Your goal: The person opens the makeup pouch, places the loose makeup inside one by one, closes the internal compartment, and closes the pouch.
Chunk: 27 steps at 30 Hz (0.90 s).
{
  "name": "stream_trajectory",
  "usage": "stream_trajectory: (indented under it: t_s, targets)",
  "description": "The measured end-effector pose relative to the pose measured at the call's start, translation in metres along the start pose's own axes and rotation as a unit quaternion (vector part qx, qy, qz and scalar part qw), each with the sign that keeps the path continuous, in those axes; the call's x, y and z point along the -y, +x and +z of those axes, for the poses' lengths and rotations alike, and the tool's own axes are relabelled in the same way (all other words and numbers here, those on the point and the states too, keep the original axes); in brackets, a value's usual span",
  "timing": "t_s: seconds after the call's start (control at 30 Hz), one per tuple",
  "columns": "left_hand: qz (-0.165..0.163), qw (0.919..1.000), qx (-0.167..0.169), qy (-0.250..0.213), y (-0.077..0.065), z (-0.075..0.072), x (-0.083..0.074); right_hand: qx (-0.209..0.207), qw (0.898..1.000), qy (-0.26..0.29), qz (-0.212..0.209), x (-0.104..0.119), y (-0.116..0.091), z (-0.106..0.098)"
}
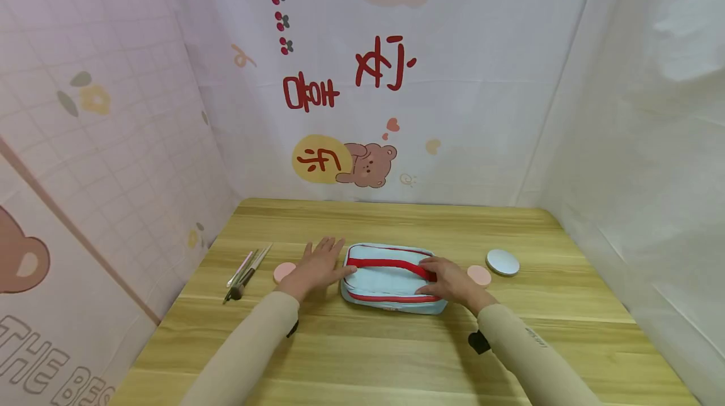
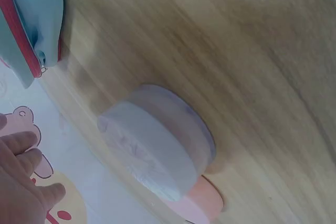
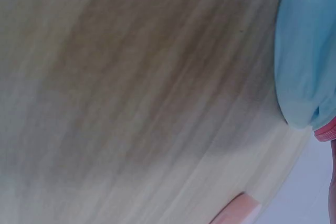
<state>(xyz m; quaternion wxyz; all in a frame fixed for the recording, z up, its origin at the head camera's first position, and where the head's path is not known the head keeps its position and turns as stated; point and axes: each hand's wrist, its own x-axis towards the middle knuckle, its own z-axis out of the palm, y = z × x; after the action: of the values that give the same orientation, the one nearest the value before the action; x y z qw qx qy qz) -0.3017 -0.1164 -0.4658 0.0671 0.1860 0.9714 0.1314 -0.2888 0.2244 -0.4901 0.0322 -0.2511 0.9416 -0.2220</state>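
Two hands — one pouch

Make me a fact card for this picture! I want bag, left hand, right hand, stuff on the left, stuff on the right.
Bag: pale blue, boxy fabric bag with a red strap
Left hand: fingers spread, thumb at the bag's left edge
Right hand: on the bag's right end, by the strap
Left stuff: flat round pink disc, slim sticks, dark-bristled brush
Right stuff: another round pink disc, round whitish object
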Motion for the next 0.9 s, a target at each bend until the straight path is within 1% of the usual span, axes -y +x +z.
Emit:
stream_trajectory:
  t_s: [0.2, 0.37, 0.47, 0.67, 0.9]
  targets:
    - [0.017, 0.9997, 0.008, -0.015, 0.009, -0.001, 0.008, 0.004, 1.000, -0.001, 0.009, -0.004, 0.004, 0.003]
    - [0.020, 0.9991, 0.006, -0.038, 0.022, -0.008, 0.011, 0.008, 1.000, -0.002, 0.014, -0.006, 0.006, 0.006]
    - [0.022, 0.9983, 0.006, -0.053, 0.029, -0.008, 0.014, 0.011, 1.000, 0.003, 0.014, -0.006, 0.006, 0.007]
    - [0.032, 0.9982, 0.005, -0.051, 0.042, -0.009, 0.018, 0.009, 1.000, 0.003, 0.006, -0.007, 0.006, 0.009]
    - [0.040, 0.9974, 0.031, -0.052, 0.058, -0.011, 0.020, 0.012, 1.000, 0.006, 0.015, -0.010, 0.004, 0.009]
